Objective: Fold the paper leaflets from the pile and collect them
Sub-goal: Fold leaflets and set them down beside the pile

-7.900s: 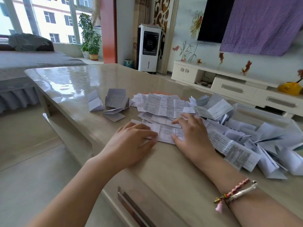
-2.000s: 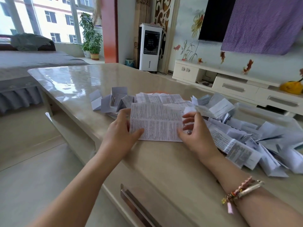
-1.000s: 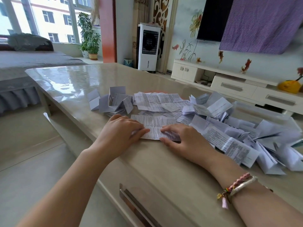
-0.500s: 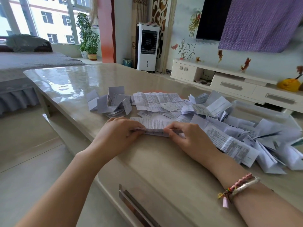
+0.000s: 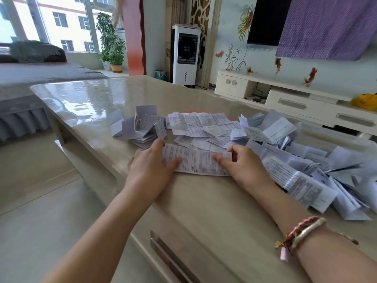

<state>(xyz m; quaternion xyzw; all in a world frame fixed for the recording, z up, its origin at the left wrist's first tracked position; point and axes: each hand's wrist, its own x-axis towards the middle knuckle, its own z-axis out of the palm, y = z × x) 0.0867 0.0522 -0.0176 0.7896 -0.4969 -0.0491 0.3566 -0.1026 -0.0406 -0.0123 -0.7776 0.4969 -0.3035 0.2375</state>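
A: What's the leaflet (image 5: 196, 161) I'm on looking like?

B: Long printed strip, flat on the table edge. Loose pile (image 5: 295, 160) sprawls right; folded ones (image 5: 140, 127) sit heaped back left.

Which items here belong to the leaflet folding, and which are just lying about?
Job:
- long white printed leaflet, pinched by left hand and right hand
- loose heap of unfolded printed leaflets
- small cluster of folded white leaflets

Lying about:
- clear plastic tub
- white tower fan
- potted green plant
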